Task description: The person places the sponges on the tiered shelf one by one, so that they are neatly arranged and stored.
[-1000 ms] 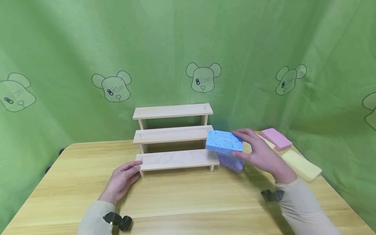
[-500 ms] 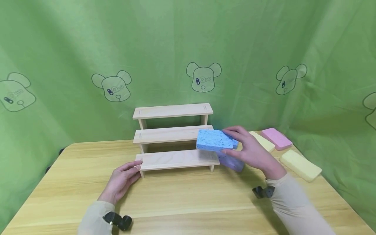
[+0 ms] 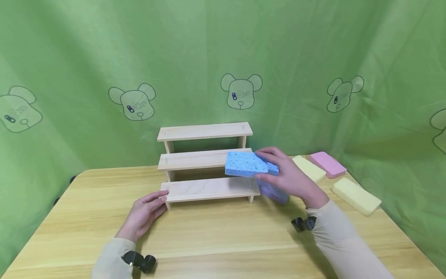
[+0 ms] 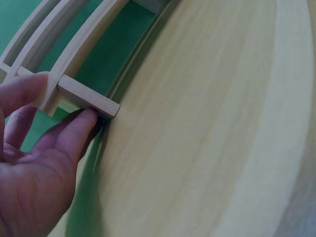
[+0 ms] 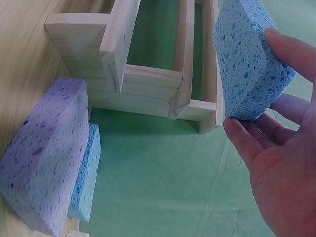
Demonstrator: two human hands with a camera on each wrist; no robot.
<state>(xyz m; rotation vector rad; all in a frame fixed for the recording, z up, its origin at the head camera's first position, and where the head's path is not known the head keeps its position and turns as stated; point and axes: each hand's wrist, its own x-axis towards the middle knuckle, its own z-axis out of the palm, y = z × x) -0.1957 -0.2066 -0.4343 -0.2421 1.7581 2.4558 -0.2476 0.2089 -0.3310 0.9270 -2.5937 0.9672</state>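
Note:
My right hand [image 3: 290,174] grips a speckled blue sponge [image 3: 245,163] by its right end, thumb at the front edge and fingers at the back. The sponge is held flat above the right part of a three-step wooden shelf [image 3: 205,190], overlapping the middle step in the head view. At the lowest step's left end, my left hand [image 3: 144,213] holds the shelf; in the left wrist view its thumb touches the side leg [image 4: 89,96]. A speckled purple sponge [image 5: 44,153] leans beside the shelf's right side, with another blue sponge [image 5: 85,182] behind it.
Two pale yellow sponges [image 3: 355,196] and a pink sponge [image 3: 327,164] lie at the right of the wooden table [image 3: 223,240]. A green curtain [image 3: 195,58] with bear-head drawings hangs behind the shelf and along the sides.
My right hand has carried the blue sponge leftward, from beside the shelf to over its right part, slowing lately. The left hand and the shelf have stayed still.

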